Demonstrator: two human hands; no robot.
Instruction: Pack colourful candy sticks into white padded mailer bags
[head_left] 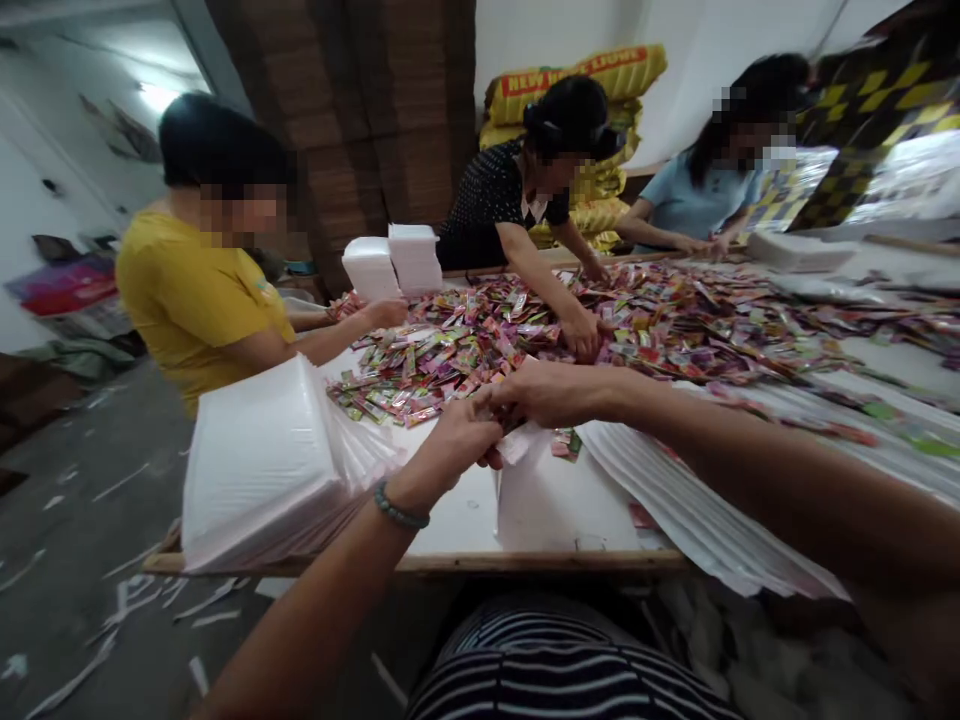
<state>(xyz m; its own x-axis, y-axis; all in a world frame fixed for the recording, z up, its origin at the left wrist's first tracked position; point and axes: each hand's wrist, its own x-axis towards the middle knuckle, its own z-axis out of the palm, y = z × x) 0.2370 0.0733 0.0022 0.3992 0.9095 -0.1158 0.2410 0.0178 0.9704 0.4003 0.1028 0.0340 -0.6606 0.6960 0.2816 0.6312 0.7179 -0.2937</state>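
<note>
My left hand [454,440], with a beaded bracelet at its wrist, and my right hand [547,392] meet over the near part of the table, fingers closed together. What they pinch is mostly hidden by the fingers. A whitish, see-through piece [523,442] shows just below them. Right behind my hands spreads a heap of small colourful packets [450,350]. A few loose packets [566,444] lie on the white tabletop [555,500] beside my right hand. Under my right forearm is a fanned stack of white plastic sleeves [667,485].
A thick stack of clear-white sleeves [259,455] stands at the left table edge. Two white stacks [415,260] are at the back. Three people work around the heap; one co-worker's hand [583,332] reaches close behind mine. A wooden edge [540,562] runs along the front.
</note>
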